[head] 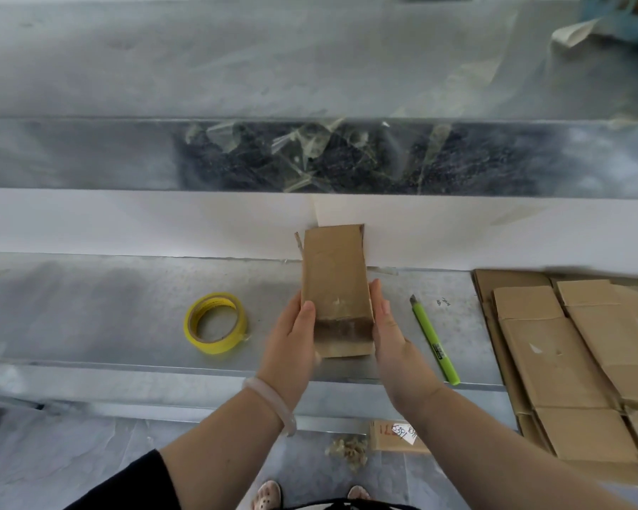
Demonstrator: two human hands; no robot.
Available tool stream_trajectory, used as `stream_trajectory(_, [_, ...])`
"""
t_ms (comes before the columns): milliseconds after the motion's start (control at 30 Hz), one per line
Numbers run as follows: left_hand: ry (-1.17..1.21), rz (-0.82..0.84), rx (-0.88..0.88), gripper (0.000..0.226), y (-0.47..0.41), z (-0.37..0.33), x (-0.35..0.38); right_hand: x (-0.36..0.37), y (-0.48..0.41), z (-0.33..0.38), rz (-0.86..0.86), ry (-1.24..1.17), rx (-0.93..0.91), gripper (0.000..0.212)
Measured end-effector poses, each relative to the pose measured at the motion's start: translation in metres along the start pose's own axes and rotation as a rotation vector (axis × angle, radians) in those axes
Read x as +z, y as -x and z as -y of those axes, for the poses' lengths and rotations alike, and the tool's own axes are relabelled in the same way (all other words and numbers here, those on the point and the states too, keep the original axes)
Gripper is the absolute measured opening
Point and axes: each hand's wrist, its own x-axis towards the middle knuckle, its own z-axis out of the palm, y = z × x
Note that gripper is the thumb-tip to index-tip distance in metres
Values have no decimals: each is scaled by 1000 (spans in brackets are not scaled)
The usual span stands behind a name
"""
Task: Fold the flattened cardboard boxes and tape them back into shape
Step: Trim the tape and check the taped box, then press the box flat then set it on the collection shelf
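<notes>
A small brown cardboard box (334,285), long and narrow, is held upright over the metal bench between both hands. My left hand (291,336) grips its left side with the thumb on the front face. My right hand (391,333) holds the right side, fingers along the edge. A strip of clear tape darkens the box's lower front. A flap sticks out at its top left. A yellow tape roll (216,323) lies to the left. A stack of flattened cardboard boxes (575,358) lies at the right.
A green utility knife (435,342) lies on the bench (89,307) right of my hands. A white ledge (126,222) runs behind, with tape scraps in a dark trough beyond. Cardboard scraps (395,436) lie on the floor below.
</notes>
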Motion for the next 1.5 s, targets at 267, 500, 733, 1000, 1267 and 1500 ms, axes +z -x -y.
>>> stream_trajectory(267, [354,-111,-243,50,2,6,-20,-20,6,3,-157,413,-125,59])
stream_trajectory(500, [284,-158,-405,33,5,12,-17,-26,6,-10,-208,329,16,40])
stream_trajectory(733, [-355,-15,-49,88,2,0,-32,-34,5,12,-288,431,-104,53])
stream_trajectory(1000, [-882,-9,53,61,-19,-6,-35,-33,-25,12,-185,677,-8,51])
stream_trajectory(1267, [-854,75,339,51,-39,-4,-31,-17,-46,12,-191,501,-104,49])
stream_trajectory(1500, [-1187,218,577,60,-42,5,-50,-25,-48,-6,-7,1015,-331,71])
